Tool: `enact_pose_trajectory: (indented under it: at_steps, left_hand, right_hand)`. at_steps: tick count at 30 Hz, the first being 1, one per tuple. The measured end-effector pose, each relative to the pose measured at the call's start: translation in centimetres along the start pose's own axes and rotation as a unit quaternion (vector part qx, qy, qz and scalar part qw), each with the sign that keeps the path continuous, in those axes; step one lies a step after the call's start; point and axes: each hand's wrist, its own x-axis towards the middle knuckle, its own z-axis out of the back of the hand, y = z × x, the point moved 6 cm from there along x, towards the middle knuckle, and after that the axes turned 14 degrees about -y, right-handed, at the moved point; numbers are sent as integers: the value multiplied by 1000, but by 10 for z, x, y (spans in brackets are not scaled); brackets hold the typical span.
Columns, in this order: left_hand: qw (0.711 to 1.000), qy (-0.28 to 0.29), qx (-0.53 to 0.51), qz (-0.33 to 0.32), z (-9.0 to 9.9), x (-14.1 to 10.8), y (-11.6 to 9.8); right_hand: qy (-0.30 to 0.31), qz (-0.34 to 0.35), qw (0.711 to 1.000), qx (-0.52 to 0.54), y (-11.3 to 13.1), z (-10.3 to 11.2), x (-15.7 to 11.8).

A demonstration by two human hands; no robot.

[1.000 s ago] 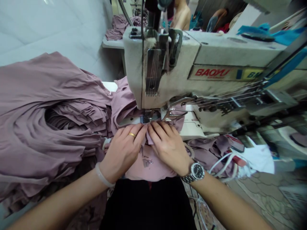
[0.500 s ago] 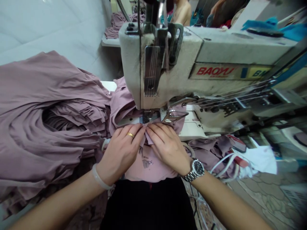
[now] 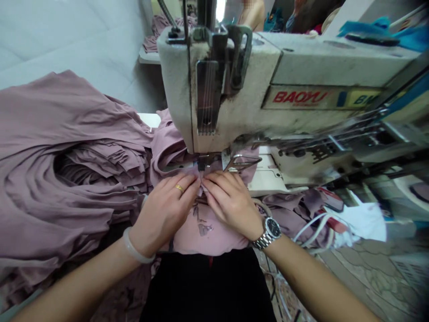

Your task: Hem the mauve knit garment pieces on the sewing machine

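A mauve fabric piece point(image 3: 167, 138) lies on the bed of a white sewing machine point(image 3: 241, 107), and part of it passes under the presser foot point(image 3: 201, 164). My left hand point(image 3: 167, 201), with a gold ring, pinches the fabric's near edge just in front of the foot. Close beside it on the right, my right hand point(image 3: 231, 203) grips the same edge, fingertips almost touching the left ones. A steel watch point(image 3: 272, 228) is on the right wrist. The fingers cover most of the edge being held.
A big pile of mauve fabric pieces point(image 3: 80, 179) fills the left side. To the right lie more mauve fabric point(image 3: 284, 210) and a white mask-like cloth point(image 3: 367, 221) with straps. A blue cloth point(image 3: 382, 31) rests on top of the machine. Behind it, a person point(image 3: 253, 15) is partly visible.
Both hands keep their hold on the fabric edge at the foot and have barely moved. The view has shifted slightly.
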Motion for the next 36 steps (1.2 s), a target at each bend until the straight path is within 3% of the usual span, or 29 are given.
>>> enact_pose_trajectory:
  at_steps: [5,15,25,28,32,34,36]
  left_hand:
    - [999,-14,-28,-13,6,2,2]
    - [1000,5,-24,-9,-2,7,17]
    - [1000,10,-23,-9,-3,8,22]
    - [1000,5,-23,-14,-6,8,22]
    - [1000,5,-23,-13,-12,7,17]
    - [999,19,-28,-2,-6,7,14]
    - [997,48,-62,20,12,9,19]
  right_hand:
    - [-27,-8,999,43,-1,4,1]
    - [4,-40,999,25,-8,-5,7]
    - [11,-21,1000,21,-17,-2,8]
    - [24,1,1000,-14,-12,-4,9]
    - [12,92,994,-57,0,-1,10]
    - [6,132,990,-41,-2,4,10]
    - [2,113,993,-27,-19,11,15]
